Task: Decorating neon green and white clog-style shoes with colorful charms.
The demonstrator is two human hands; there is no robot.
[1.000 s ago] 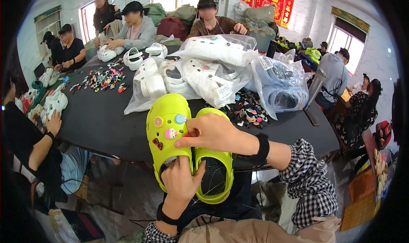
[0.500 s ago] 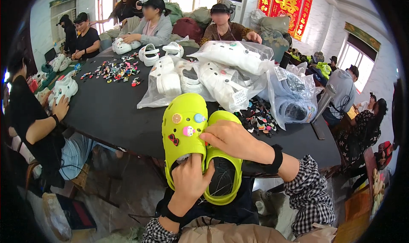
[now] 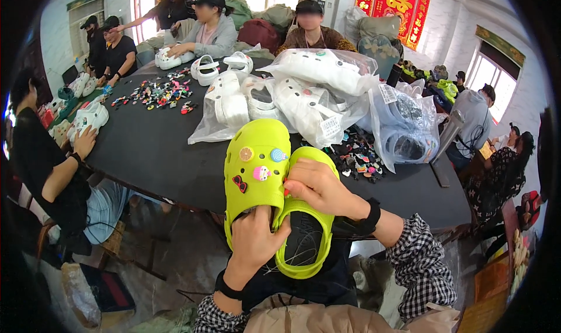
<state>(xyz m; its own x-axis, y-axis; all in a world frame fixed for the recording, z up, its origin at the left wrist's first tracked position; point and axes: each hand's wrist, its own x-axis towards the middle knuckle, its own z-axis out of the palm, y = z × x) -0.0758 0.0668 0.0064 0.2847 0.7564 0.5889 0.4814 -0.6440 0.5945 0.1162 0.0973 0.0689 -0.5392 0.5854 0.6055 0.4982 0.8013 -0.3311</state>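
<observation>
Two lime-green clogs stand toe-up side by side at the table's near edge. On the left clog (image 3: 255, 146) are several charms: an orange slice, a blue swirl, a pink-and-white cupcake and red sunglasses. My left hand (image 3: 255, 242) has its fingers inside that clog's opening and grips it; the fingertips are hidden. Over the upper part of the right clog (image 3: 305, 264), my right hand (image 3: 321, 187) is closed, thumb against fingers. A small red charm (image 3: 286, 191) peeks out at the thumb tip; most of it is covered.
Bagged white clogs (image 3: 310, 108) and bagged pale-blue clogs (image 3: 404, 122) lie on the dark table (image 3: 158, 163) just beyond. Loose charms form one pile (image 3: 356, 158) at right and another (image 3: 155, 93) at far left. A metal tool (image 3: 447, 137) stands at right. A co-worker (image 3: 44, 158) sits left.
My right hand has shifted from the left clog's side onto the right clog, its fingers drawn in. A red bit now shows at the thumb. Both clogs have tilted slightly.
</observation>
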